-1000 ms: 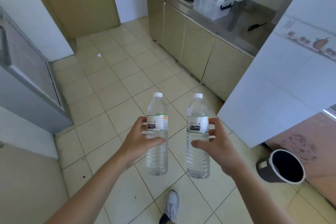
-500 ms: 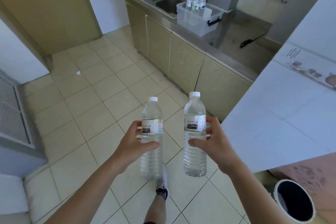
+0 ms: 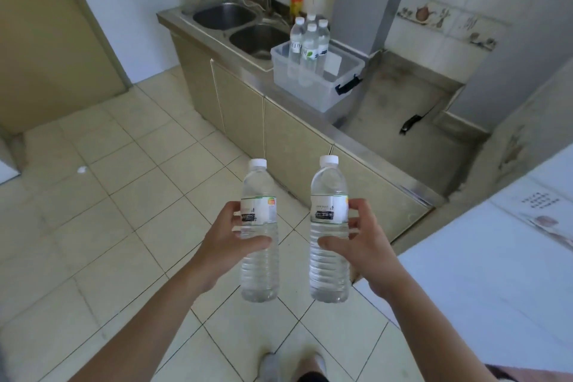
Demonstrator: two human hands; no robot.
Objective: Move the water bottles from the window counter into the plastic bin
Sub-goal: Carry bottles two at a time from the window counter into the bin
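Evidently mid-carry, the left hand (image 3: 231, 237) was wrapped around one water bottle (image 3: 259, 234) and the right hand (image 3: 361, 245) around another (image 3: 329, 231), each held upright at its label, well above the floor tiles (image 3: 124, 226). Ahead, well apart from both, the plastic bin (image 3: 319, 87) sat on the steel counter (image 3: 372, 130) beside the sink (image 3: 257, 37), four bottles (image 3: 308, 43) already standing inside, probably leaving room for these two.

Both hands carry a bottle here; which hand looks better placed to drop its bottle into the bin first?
Probably the right hand. Its bottle lies more directly below the plastic bin in the head view, whose free space is on its right. The left hand is farther left.
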